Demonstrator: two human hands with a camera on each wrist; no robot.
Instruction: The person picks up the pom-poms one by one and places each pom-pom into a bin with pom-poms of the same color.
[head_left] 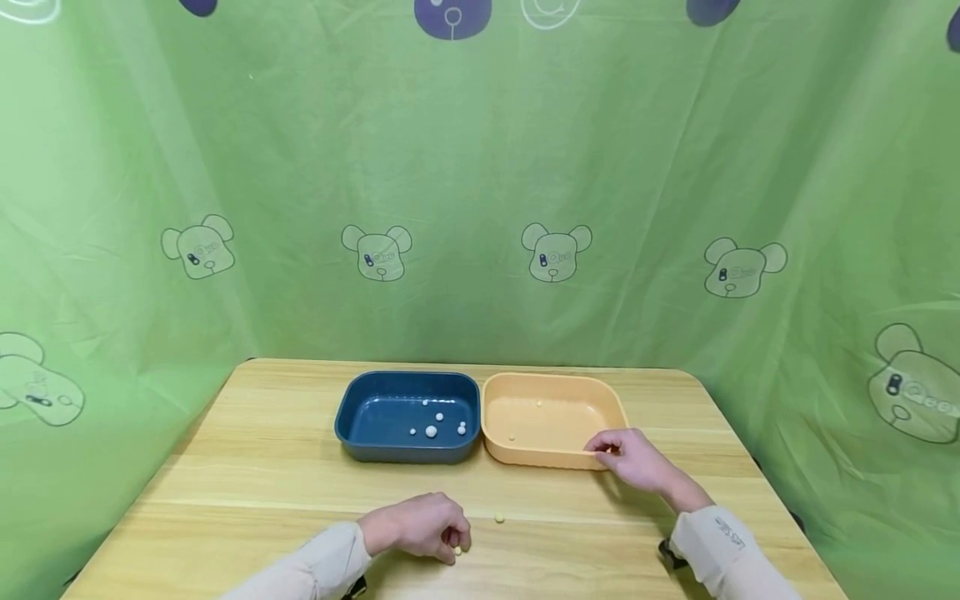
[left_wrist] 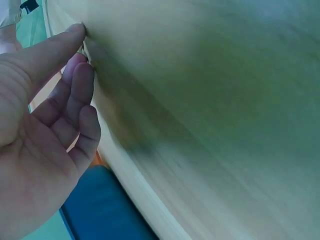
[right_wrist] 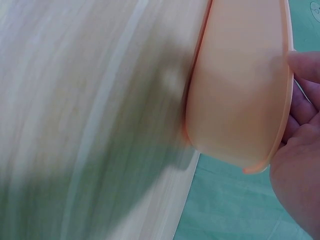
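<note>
My left hand [head_left: 431, 525] is low over the near part of the table, thumb and index fingertips pinching a small pale yellow ball [head_left: 457, 551] close to the wood. Another yellow ball [head_left: 499, 517] lies on the table just beyond it. At the near right corner of the orange container [head_left: 551, 457] is my right hand [head_left: 633, 458], its curled fingers reaching over the rim. In the right wrist view the thumb [right_wrist: 304, 65] overlaps the rim, and the other fingertips are hidden; I cannot tell whether they hold anything. Two tiny yellow balls lie inside this container.
A dark blue container [head_left: 408, 454] stands directly left of the orange one, with several white balls [head_left: 431, 432] of different sizes on its floor. Both stand toward the back of the wooden table [head_left: 262, 467]. Green printed cloth [head_left: 465, 167] hangs behind and at the sides.
</note>
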